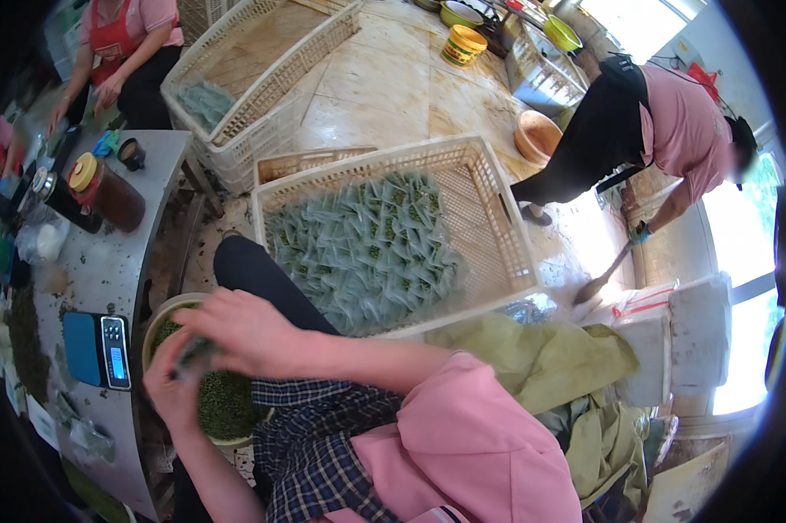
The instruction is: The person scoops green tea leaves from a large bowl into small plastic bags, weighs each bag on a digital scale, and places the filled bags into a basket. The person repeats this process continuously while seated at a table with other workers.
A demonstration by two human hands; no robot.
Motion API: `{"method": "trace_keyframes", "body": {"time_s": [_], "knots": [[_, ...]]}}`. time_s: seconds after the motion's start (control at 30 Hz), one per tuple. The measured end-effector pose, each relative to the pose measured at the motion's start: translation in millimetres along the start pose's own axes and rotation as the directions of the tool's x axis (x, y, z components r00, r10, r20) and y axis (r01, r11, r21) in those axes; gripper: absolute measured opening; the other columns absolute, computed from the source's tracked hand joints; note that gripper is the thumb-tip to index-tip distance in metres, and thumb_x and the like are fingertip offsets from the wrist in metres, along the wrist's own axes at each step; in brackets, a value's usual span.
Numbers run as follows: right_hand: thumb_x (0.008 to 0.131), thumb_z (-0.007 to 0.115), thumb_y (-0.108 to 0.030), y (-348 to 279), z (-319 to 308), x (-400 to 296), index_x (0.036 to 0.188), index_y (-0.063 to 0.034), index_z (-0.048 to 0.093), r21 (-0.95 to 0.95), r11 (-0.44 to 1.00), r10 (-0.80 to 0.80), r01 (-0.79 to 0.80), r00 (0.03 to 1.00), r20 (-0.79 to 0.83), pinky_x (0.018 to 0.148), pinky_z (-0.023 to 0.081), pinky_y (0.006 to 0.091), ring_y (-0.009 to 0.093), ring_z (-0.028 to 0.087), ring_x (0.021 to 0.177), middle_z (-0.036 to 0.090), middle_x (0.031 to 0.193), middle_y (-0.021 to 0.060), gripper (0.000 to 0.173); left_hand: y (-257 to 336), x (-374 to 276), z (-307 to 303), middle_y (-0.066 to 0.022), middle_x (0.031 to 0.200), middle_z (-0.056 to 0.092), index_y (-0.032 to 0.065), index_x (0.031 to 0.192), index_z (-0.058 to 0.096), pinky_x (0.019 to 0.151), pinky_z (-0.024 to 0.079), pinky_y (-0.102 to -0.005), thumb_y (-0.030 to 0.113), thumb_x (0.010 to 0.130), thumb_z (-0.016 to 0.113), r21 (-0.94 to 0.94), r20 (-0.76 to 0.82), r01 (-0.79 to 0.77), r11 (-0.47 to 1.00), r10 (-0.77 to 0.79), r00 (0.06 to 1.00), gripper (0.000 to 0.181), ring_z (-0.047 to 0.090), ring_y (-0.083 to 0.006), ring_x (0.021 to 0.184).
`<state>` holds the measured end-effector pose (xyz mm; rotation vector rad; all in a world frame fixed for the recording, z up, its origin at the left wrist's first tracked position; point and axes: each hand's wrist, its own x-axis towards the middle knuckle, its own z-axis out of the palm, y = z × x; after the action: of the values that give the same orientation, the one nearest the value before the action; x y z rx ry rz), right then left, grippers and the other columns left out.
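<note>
Both my hands meet over a round basin heaped with small dark-green granules. My left hand, lower in the picture, and my right hand, reaching in from the right, hold a small clear plastic bag between them. Its contents look dark green, but blur and fingers hide most of it. To the left, a digital scale with a blue platform and a lit display rests on a metal table. Beyond my knee, a white plastic crate holds rows of clear bags with green contents.
On the table stand a lidded jar of brown liquid and a dark cup. Stacked crates rise behind it. One person sits at upper left; another bends with a broom at right. Olive cloth lies beside me.
</note>
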<state>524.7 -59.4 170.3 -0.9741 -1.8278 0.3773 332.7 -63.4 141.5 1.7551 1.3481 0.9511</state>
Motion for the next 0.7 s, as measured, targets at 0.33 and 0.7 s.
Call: {"method": "trace_keyframes", "body": {"time_s": [0.33,0.7], "knots": [[0.082,0.067,-0.014,158.9,-233.4,-200.2,0.077,-0.0019,0.064,-0.131,0.609,0.44,-0.782,0.471,-0.765,0.062,0.046,0.0288,0.016,0.057,0.067,0.061,0.072,0.006,0.014,-50.5,16.2,-14.9,-0.0096,0.136,0.047,0.0022,0.124,0.054,0.094,0.044,-0.0305,-0.003,0.086,0.055,-0.04,-0.177,0.001,0.999,-0.008,0.984,0.039,0.049,-0.0175,0.119],[0.084,0.058,-0.024,257.8,-225.6,-280.0,0.078,0.0008,0.064,-0.566,0.103,0.716,-0.818,0.456,-0.529,0.066,0.048,0.0419,0.03,0.063,0.07,0.064,0.073,0.0183,0.026,-86.3,-30.0,-32.6,-0.0048,0.102,0.067,0.004,0.099,0.067,0.087,0.047,-0.0258,0.007,0.087,0.062,-0.208,-0.483,0.287,0.935,-0.353,0.801,0.014,0.062,-0.0124,0.095]]}}
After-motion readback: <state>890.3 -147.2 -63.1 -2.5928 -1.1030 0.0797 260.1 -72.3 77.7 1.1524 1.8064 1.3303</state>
